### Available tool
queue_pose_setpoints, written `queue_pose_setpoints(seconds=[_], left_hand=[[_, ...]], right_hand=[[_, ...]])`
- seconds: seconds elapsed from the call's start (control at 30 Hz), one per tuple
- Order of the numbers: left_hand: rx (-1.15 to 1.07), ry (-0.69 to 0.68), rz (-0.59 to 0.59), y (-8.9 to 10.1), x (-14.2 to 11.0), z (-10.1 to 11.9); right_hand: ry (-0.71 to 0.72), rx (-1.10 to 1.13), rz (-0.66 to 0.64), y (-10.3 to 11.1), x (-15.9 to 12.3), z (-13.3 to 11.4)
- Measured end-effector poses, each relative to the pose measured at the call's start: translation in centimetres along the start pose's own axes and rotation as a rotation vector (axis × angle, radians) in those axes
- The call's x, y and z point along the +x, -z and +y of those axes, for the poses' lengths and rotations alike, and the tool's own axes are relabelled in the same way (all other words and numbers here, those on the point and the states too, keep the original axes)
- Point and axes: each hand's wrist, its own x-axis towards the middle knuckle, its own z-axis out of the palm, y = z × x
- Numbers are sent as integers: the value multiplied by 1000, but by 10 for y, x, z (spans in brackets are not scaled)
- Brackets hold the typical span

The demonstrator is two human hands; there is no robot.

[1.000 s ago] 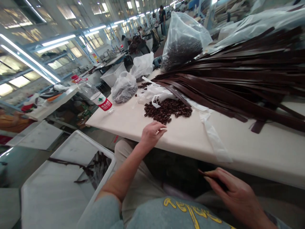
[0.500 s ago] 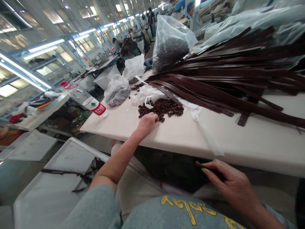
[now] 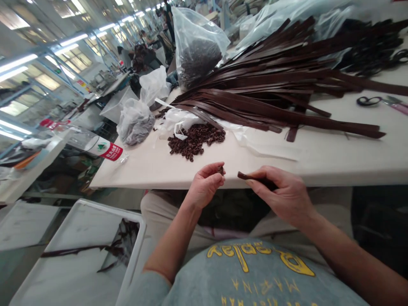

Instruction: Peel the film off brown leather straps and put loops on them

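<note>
Between the thumb and fingers of my left hand (image 3: 207,182) is a small dark brown loop (image 3: 220,170), pinched just off the table's front edge. Facing it, my right hand (image 3: 280,191) grips a dark brown leather strap (image 3: 244,175), whose end pokes out toward the loop; a short gap parts the two. The rest of that strap is mostly hidden by my fingers. Beyond my left hand lies a pile of small brown loops (image 3: 194,142) on the pale table (image 3: 153,170). A thick bundle of long brown straps (image 3: 255,100) spreads across the table behind my right hand.
A plastic bottle (image 3: 92,142) lies at the table's left end beside a tied plastic bag (image 3: 135,123). Farther back stands a larger clear bag (image 3: 200,51) with dark contents. Scissors (image 3: 369,101) rest at right. A white bin (image 3: 76,255) holding dark scraps is at lower left.
My left hand has come back from the pile of loops with one in its fingers. My right hand has risen and moved left, bringing the strap end close to it. The view has shifted right.
</note>
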Motion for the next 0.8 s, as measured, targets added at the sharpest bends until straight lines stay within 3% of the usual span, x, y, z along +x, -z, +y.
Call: queue_pose_setpoints(seconds=[0.2,0.43,0.67,0.8], left_hand=[[-68,31,2,-7,-9,-12],[-27,133,12,-16,-15,-10],[324,100,-86,-6,-14,-7],[559,191,-187,-7,-14,-3]], right_hand=[[183,-84,68,-7,2,-5],[383,-367,75,-13,-4,-2],[463,-477,-33,-4,-13,3],[473,-460,-120,-1,-21,11]])
